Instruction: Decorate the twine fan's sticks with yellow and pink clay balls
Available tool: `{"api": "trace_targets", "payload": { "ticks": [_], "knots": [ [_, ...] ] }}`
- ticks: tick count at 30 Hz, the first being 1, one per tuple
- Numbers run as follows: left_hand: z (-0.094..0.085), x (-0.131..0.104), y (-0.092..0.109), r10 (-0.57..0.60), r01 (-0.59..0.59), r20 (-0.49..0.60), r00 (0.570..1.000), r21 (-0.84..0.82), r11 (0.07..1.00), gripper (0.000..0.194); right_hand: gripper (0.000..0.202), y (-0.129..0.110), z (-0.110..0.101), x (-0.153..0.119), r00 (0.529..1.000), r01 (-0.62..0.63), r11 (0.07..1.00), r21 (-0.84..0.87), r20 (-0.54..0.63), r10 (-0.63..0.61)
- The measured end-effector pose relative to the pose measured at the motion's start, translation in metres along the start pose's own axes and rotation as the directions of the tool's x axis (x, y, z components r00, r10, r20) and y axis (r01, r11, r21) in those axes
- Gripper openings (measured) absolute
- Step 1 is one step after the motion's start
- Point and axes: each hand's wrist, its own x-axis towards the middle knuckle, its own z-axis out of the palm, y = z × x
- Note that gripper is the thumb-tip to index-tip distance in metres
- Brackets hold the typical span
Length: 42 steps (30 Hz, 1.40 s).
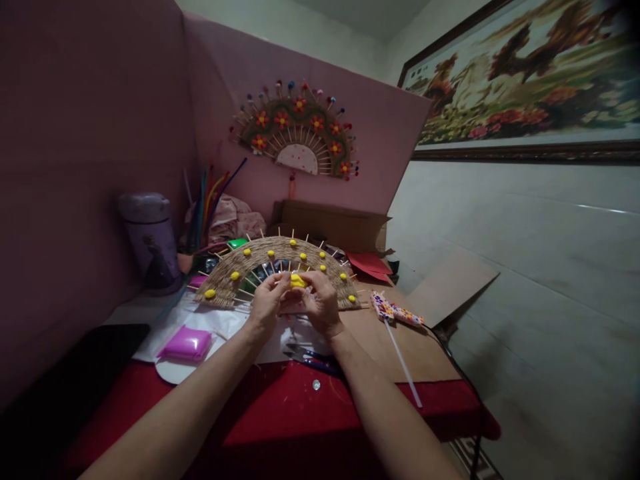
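Above the red-covered tabletop (265, 413), a yellow lump (299, 281) is pinched between the left hand (267, 305) and right hand (323, 305). Just beyond both, a twine-banded fan (259, 245) is seen, long axis oriented left to right; neither hand can be judged nearer.

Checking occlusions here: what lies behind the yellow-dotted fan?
Beyond the fan, a green packet, brown cardboard and red sheets show. Between its sticks are dark, shiny items, too unclear to name. Its band, the left hand and the right hand hide the rest.
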Motion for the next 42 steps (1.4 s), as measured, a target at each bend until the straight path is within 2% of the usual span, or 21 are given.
{"api": "trace_targets", "payload": {
  "ticks": [2, 5, 11, 16, 20, 22, 26, 31, 33, 38, 40, 42],
  "knots": [
    [-0.0013, 0.0012, -0.0017, -0.014, 0.015, -0.022, 1.0, 0.033, 0.999, 0.044, 0.019, 0.0012, 0.0007, -0.0004, 1.0, -0.007, 1.0, 0.014, 0.003, 0.007],
    [-0.0036, 0.0033, -0.0039, 0.043, -0.039, -0.053, 0.998, 0.063, 0.997, 0.044, 0.027, 0.0029, 0.0026, -0.0011, 0.999, -0.028, 0.999, 0.025, 0.023, 0.028],
    [-0.0052, 0.0044, -0.0059, 0.007, -0.005, -0.043, 0.999, 0.053, 0.999, 0.046, 0.011, 0.0015, 0.0029, -0.0004, 0.999, -0.034, 0.997, 0.066, -0.019, 0.036],
    [-0.006, 0.006, -0.0056, 0.111, -0.105, -0.062, 0.992, 0.09, 0.99, 0.044, 0.022, 0.0017, 0.0031, 0.0, 0.994, -0.089, 0.992, 0.092, -0.051, 0.094],
    [-0.0047, 0.0078, -0.0053, 0.061, -0.06, -0.076, 0.995, 0.013, 0.998, 0.047, 0.009, 0.0007, 0.0036, -0.0002, 0.996, -0.076, 0.993, 0.088, -0.038, 0.08],
    [-0.0044, 0.0081, -0.0047, 0.039, -0.039, -0.046, 0.998, 0.005, 0.999, 0.047, 0.011, -0.0004, 0.0035, -0.0004, 0.998, -0.054, 0.993, 0.105, -0.034, 0.058],
    [-0.0046, 0.0062, -0.0032, 0.082, -0.08, -0.022, 0.996, 0.06, 0.995, 0.047, 0.022, -0.0011, 0.0036, -0.0008, 0.998, -0.053, 0.992, 0.119, -0.019, 0.056],
    [-0.0031, 0.0039, -0.0048, 0.079, -0.077, -0.032, 0.996, 0.064, 0.995, 0.048, 0.014, 0.0001, 0.0039, -0.0003, 1.0, -0.026, 0.994, 0.105, -0.014, 0.028],
    [-0.0035, 0.0045, -0.006, 0.077, -0.074, -0.042, 0.996, 0.068, 0.995, 0.048, 0.015, 0.0004, 0.0038, -0.0004, 0.999, -0.017, 0.994, 0.109, -0.034, 0.021],
    [-0.005, 0.006, -0.0054, 0.124, -0.12, -0.044, 0.991, 0.085, 0.989, 0.044, 0.024, 0.0014, 0.0044, -0.0016, 0.999, -0.031, 0.993, 0.117, 0.012, 0.03],
    [-0.0038, 0.0053, -0.0032, 0.102, -0.1, -0.052, 0.993, 0.037, 0.994, 0.041, 0.021, 0.0015, 0.0046, -0.0016, 1.0, -0.015, 0.994, 0.112, -0.01, 0.017],
    [-0.0016, 0.0036, 0.0, 0.032, -0.034, -0.072, 0.997, -0.028, 0.999, 0.034, 0.02, 0.0014, 0.0044, -0.0012, 0.999, 0.0, 0.993, 0.119, -0.047, 0.006]
  ]
}}
